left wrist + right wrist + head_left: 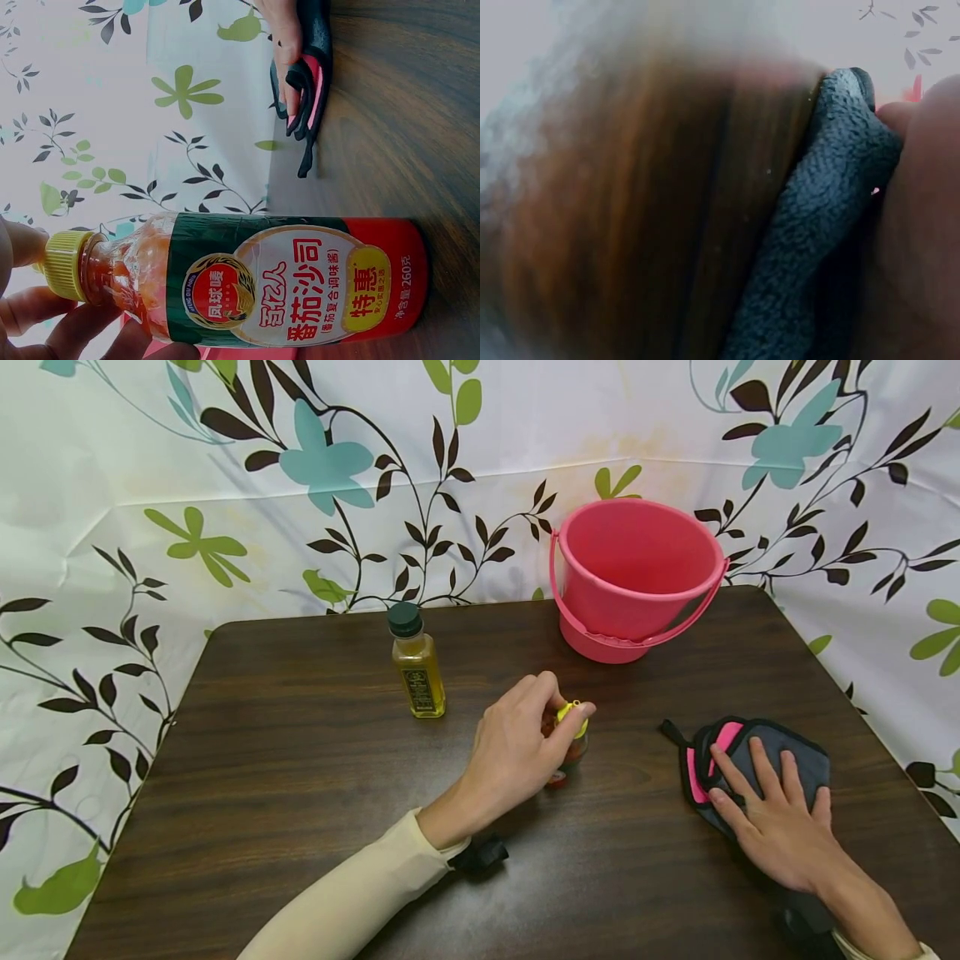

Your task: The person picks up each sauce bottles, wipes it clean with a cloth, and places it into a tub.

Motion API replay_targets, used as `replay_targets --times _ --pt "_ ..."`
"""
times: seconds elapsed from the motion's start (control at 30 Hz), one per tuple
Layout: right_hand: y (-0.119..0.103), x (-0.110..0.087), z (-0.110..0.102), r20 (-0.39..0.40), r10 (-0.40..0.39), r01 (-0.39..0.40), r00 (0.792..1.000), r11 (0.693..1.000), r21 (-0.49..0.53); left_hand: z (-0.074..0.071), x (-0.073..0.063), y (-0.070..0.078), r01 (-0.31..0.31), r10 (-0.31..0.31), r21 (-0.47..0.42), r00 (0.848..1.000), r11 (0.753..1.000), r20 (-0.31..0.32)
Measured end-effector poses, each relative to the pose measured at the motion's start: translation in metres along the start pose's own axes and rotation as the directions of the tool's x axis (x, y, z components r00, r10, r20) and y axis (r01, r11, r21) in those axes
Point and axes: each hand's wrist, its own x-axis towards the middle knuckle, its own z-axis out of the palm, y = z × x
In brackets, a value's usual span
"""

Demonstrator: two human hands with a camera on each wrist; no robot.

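Head view: looks down at a dark wood-grain table point(300, 777), in front of a white backdrop point(150, 443) printed with leaves and flowers. Clamps the left grip point(517, 739), a bare hand below a cream sleeve point(360, 893), on the yellow cap point(573, 717) of a ketchup bottle point(576, 753), upright near the middle of the table. Lays the right grip point(783, 827) flat, fingers spread apart, on a grey and pink cloth pad point(812, 758) with a black loop point(673, 732), to the right of the ketchup. Shows, left of the ketchup and farther back, an upright oil bottle point(417, 664) with a dark green lid point(405, 619). Includes, at the back right, a pink bucket point(596, 603) with the handle point(678, 628) lowered in front. Left wrist view: shows the red and green label point(259, 281) with Chinese lettering. Right wrist view: catches the pad's fuzzy grey edge beside a blurred table.
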Motion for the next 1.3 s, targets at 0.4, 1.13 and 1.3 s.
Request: replay_targets --times 0.4,1.13,1.3 --pt "-0.002 0.002 -0.001 0.015 0.020 -0.019 1.000 0.999 -0.026 0.000 0.000 0.000 -0.001 0.001 -0.014 1.000 1.000 0.002" --pt "-0.024 0.020 -0.062 -0.165 -0.105 0.097 0.981 0.994 -0.057 -0.002 0.000 0.000 0.006 -0.006 -0.009 1.000 1.000 0.011" --pt "-0.033 0.035 -0.084 -0.187 -0.126 0.108 0.974 0.989 -0.103 -0.001 0.000 -0.001 0.008 -0.008 -0.004 1.000 1.000 0.008"
